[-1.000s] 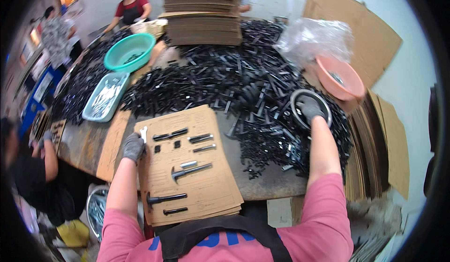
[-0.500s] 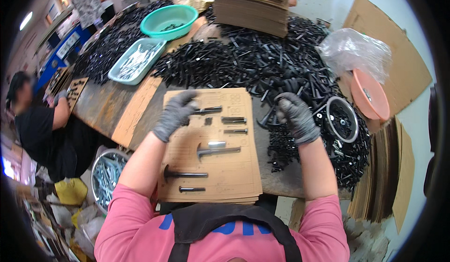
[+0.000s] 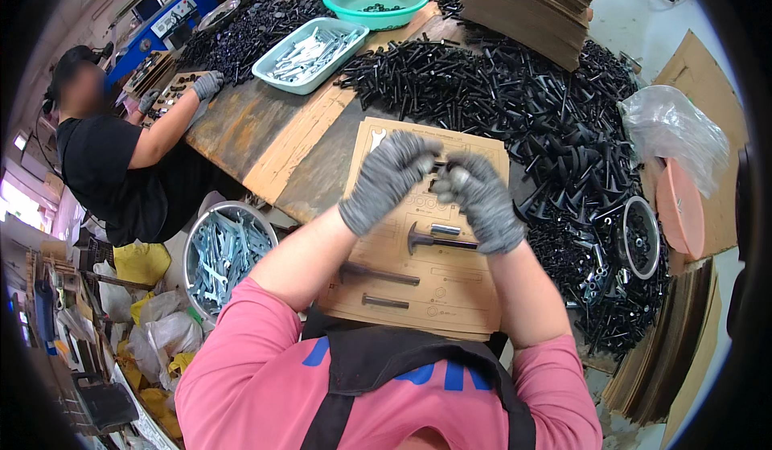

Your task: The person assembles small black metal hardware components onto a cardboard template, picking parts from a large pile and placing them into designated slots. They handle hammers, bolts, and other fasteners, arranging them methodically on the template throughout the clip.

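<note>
My left hand (image 3: 392, 175) and my right hand (image 3: 486, 199), both in grey knit gloves, meet over the upper part of a brown cardboard sheet (image 3: 466, 289) with printed outlines. Their fingers are pinched around a small dark part (image 3: 437, 168), mostly hidden, its kind unclear. Beside the left hand shows the pale open end of a wrench (image 3: 376, 137). Below the hands lie a black bolt with a wide curved head (image 3: 444, 241), a short silver sleeve (image 3: 445, 230), a black round-headed bolt (image 3: 382, 275) and a shorter black bolt (image 3: 385, 301).
Black bolts (image 3: 450, 80) heap behind the sheet, with wide-headed black parts (image 3: 575, 156) to the right. A pale tray (image 3: 310, 84), a green basin (image 3: 376, 16), a metal bowl (image 3: 629, 241) and cardboard stacks (image 3: 523, 16) surround them. Wrenches fill a bucket (image 3: 229, 253). A co-worker (image 3: 121, 152) sits left.
My right hand has come from the black parts on the right to meet my left hand over the sheet. The whole view has shifted and tilted.
</note>
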The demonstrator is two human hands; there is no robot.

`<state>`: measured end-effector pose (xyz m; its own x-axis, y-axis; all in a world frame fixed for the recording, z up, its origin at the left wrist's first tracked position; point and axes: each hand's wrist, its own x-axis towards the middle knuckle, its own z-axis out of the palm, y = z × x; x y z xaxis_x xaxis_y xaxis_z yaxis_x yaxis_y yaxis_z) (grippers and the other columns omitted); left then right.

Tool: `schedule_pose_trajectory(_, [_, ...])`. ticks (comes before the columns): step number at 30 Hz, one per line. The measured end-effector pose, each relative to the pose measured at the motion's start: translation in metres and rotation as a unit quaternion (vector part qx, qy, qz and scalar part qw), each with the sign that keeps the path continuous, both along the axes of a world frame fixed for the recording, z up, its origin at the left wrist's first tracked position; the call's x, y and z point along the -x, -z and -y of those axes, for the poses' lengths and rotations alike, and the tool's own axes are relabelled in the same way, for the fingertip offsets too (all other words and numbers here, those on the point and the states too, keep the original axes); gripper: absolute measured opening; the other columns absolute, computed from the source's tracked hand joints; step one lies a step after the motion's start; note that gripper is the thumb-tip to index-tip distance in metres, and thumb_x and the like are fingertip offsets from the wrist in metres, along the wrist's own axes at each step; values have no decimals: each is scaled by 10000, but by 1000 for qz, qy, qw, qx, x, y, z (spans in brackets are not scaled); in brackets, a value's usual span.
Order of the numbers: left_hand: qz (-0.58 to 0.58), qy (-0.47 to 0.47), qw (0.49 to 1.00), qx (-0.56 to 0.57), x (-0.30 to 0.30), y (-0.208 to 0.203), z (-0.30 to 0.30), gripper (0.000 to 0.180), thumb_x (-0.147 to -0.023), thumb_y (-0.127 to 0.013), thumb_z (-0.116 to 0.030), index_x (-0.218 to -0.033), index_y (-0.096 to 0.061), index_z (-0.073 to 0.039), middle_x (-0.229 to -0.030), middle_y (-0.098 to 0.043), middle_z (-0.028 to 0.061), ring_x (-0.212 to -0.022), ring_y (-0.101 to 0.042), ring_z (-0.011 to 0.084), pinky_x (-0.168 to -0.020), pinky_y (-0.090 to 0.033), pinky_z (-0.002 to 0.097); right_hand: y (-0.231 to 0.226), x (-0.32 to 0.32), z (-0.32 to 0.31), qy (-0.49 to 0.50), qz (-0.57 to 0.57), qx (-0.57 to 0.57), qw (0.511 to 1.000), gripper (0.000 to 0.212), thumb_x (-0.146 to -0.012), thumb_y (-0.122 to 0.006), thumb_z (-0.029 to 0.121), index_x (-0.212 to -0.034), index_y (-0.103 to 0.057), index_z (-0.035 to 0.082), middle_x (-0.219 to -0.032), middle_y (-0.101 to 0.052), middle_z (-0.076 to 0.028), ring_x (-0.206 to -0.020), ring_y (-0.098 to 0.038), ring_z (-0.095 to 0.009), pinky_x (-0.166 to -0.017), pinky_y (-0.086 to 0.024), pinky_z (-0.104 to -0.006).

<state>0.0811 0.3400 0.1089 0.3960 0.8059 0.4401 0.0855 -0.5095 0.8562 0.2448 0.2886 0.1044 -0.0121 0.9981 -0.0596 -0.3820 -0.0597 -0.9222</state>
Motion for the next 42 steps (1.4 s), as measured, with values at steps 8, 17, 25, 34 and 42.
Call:
schedule_pose_trajectory(8, [-210,-81,962,156,33,19,-119,162,-797,-621,-92,-945,-624,-26,-794,-623,28,-714,-561,103,-643,-466,236,15,-18,-109,8,464,0,886,162,-828,-611,146,-956,-655,57,-881,-664,-75,-812,-606,-159,-757,-477,-292])
schedule_pose_trajectory(17, [-476,-37,875,74,-3,60,-147,226,-732,-654,-197,-932,-667,-91,-907,-662,126,-866,-622,272,-794,-473,358,84,10,-166,-61,640,-16,766,240,-780,-627,216,-1003,-652,131,-1014,-629,-129,-911,-597,-307,-829,-469,-366])
schedule_pose_trajectory(25, [-538,-3,842,39,-1,39,-134,285,-732,-679,-223,-977,-640,-83,-943,-646,147,-894,-609,295,-801,-471,375,83,3,-156,-124,612,-51,780,250,-758,-644,181,-998,-652,112,-950,-636,-153,-875,-605,-307,-827,-464,-359])
schedule_pose_trajectory(34, [-529,29,845,-63,5,54,-141,216,-723,-670,-176,-938,-675,-154,-952,-609,96,-901,-588,288,-811,-472,364,65,18,-147,-130,729,-6,672,250,-831,-551,249,-1051,-637,167,-1013,-627,-128,-928,-605,-301,-823,-480,-402])
schedule_pose_trajectory(42, [-548,-18,836,-27,-2,60,-142,214,-738,-641,-222,-925,-678,-123,-956,-624,120,-905,-596,289,-791,-480,368,70,19,-155,-107,706,15,700,270,-786,-584,186,-1045,-635,132,-1061,-617,-132,-934,-606,-310,-833,-477,-397])
